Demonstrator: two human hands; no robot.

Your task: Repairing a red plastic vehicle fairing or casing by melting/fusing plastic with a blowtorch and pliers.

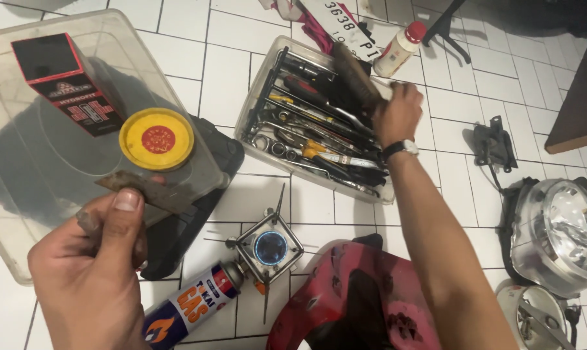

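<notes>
Right hand (397, 115) reaches far out, fingers closed on a wire brush (356, 74) over the tool tray (258, 97); left hand (92, 272) near, pinching a flat metal piece (151, 191) lying crosswise

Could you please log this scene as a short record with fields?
Left hand: pinches a thin rusty metal piece
Right hand: grips a wire brush over the clear tool tray
Stove: lit, blue flame, joined to gas canister
Nearby: yellow lid, headlamp
Floor: white tiles
</notes>
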